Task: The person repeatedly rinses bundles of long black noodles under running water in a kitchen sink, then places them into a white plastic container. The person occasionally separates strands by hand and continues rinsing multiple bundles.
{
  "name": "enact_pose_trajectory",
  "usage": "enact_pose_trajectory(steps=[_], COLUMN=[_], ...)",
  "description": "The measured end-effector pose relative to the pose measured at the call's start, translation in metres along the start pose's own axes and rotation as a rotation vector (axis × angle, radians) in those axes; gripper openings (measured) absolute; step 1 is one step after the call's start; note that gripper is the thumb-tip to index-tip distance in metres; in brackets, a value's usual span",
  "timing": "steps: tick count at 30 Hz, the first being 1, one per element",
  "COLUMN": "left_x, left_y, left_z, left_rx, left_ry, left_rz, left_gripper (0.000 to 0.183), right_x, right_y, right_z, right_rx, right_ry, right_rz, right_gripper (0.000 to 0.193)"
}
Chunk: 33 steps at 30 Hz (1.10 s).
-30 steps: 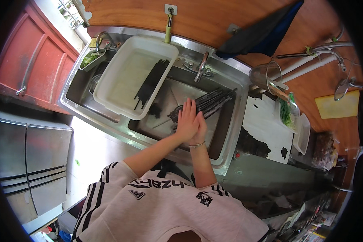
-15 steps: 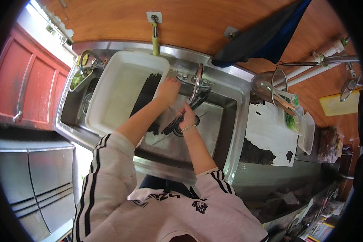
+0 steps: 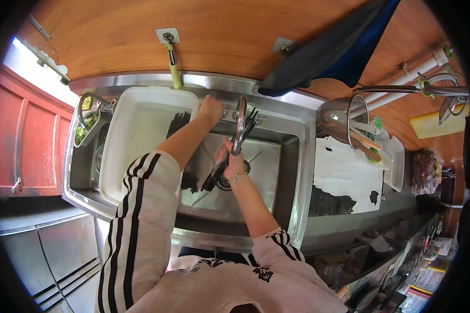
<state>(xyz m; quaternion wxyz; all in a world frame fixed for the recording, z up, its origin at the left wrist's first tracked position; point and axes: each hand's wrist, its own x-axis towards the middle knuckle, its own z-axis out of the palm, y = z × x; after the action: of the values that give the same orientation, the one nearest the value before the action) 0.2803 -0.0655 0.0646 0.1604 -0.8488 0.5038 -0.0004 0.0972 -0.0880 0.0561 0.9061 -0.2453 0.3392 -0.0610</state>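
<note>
My left hand [image 3: 212,110] is closed at the left end of the faucet [image 3: 240,125], on the tap handle there; the fingers partly hide it. Under the spout, my right hand [image 3: 235,160] is wrapped round a bundle of thin black chopsticks [image 3: 212,177], held slanting over the sink basin [image 3: 256,193]. Their far ends stick up behind the spout. More black chopsticks [image 3: 178,123] lie along the right side of a large white tub [image 3: 149,94] to the left. My left forearm hides the middle of that pile.
A green-handled hose [image 3: 174,70] hangs on the wall. At far left, a small strainer holds green scraps [image 3: 86,128]. Right of the sink are a white worn sheet [image 3: 344,172], a wire basket of utensils [image 3: 339,117] and a white tray [image 3: 395,164]. A dark cloth [image 3: 324,57] hangs above.
The view has shifted, so the sink sits lower and further left. The chopsticks in my right hand have tipped to a steeper slant. My left hand stays by the faucet's left end.
</note>
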Motion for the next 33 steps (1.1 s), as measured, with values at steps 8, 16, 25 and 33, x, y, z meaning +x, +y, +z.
enact_pose_trajectory(steps=[8, 16, 25, 33], left_x=[-0.124, -0.162, -0.161, -0.189], left_y=[0.160, 0.185, 0.197, 0.200], left_z=[-0.006, -0.037, -0.042, -0.030], left_rx=[-1.054, -1.312, -1.519, -1.657], left_ry=[-0.038, -0.043, 0.337, -0.014], left_rz=[-0.650, -0.634, -0.537, -0.380], left_gripper=[0.050, 0.047, 0.060, 0.055], right_x=[-0.041, -0.117, -0.123, -0.084], right_y=[0.021, 0.024, 0.016, 0.006], right_z=[-0.045, -0.055, -0.048, -0.041], right_rx=[0.430, 0.242, 0.143, 0.033], right_ry=[-0.436, -0.327, -0.364, 0.143], right_rz=[0.080, -0.021, -0.167, -0.296], right_gripper=[0.053, 0.071, 0.058, 0.026])
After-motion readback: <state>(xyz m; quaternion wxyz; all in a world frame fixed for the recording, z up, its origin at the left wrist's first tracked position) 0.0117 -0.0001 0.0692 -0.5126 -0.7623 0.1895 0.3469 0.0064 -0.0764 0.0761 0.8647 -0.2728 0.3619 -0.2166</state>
